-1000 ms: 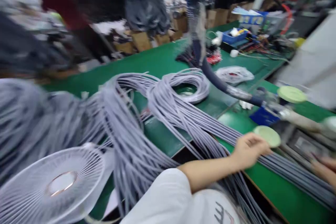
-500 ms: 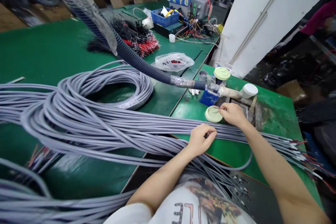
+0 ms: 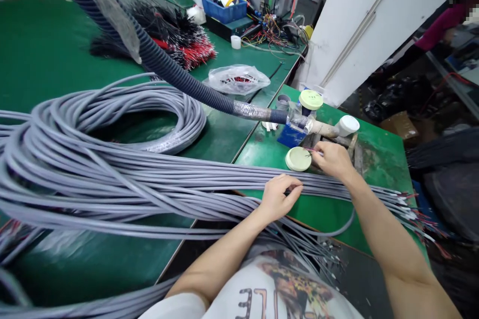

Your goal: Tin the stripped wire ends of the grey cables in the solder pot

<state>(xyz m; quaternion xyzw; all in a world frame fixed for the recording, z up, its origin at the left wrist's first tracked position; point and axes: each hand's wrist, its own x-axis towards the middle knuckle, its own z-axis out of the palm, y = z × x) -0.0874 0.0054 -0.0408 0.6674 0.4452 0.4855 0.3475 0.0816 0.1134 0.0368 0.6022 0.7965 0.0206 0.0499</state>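
Note:
My right hand (image 3: pixel 332 162) is closed in a pinch on thin stripped wires (image 3: pixel 309 152), dark and reddish, whose tips reach over a shallow pale-yellow lid (image 3: pixel 298 159). To its left and nearer me, my left hand (image 3: pixel 280 195) rests by the long bundle of grey cables (image 3: pixel 217 174), fingers curled and thumb tip close to the index finger. Whatever lies between those fingers is hidden. The bundle passes under my right forearm to bared wire ends (image 3: pixel 407 209) at the table's right side. One grey cable (image 3: pixel 348 227) loops below the forearm.
A ribbed hose (image 3: pixel 187 82) hangs across the bench, its taped nozzle above a blue box (image 3: pixel 291 135). Behind stand a yellow-lidded jar (image 3: pixel 310 99) and a white cup (image 3: pixel 348 124). Coiled cables (image 3: pixel 183 129), a plastic bag (image 3: pixel 239 79) and black-red wires (image 3: pixel 194 52) lie left.
The view has shifted a little, so the bench things sit further left and slightly higher. Both hands keep nearly the same pose, and the wire tips stay over the lid.

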